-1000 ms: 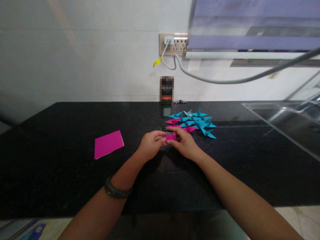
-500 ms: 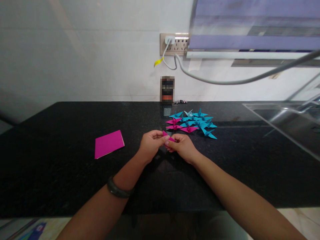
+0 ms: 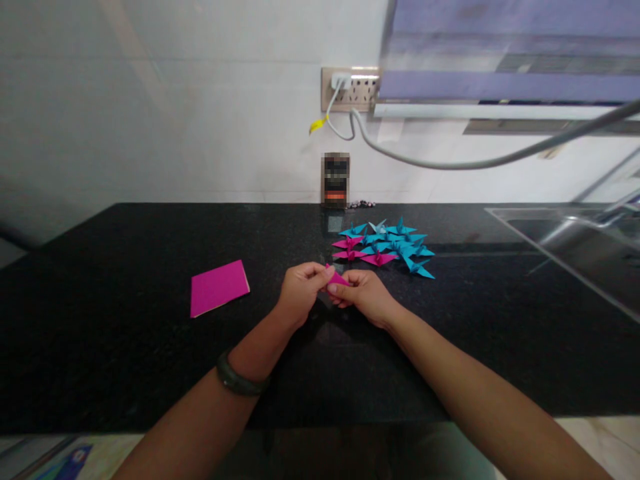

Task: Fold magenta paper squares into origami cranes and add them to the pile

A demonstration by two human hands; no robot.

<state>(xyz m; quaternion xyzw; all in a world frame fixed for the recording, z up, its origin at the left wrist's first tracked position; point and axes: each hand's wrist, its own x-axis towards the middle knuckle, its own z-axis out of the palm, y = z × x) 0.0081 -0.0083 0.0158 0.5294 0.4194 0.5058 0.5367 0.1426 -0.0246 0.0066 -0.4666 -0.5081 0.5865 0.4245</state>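
Observation:
My left hand and my right hand meet over the black counter, both pinching a small folded piece of pink paper between their fingertips. The paper is mostly hidden by the fingers. Just beyond the hands lies a cluster of folded paper cranes, several blue and a few pink. A stack of flat pink paper squares lies to the left of my left hand.
A small dark box stands against the white wall behind the cranes. A wall socket with a plugged cable hangs above it. A steel sink sits at the right end of the counter.
Both hands drew slightly nearer to me and closer together. The pink paper went from lying flat between them to a small raised fold pinched at the fingertips.

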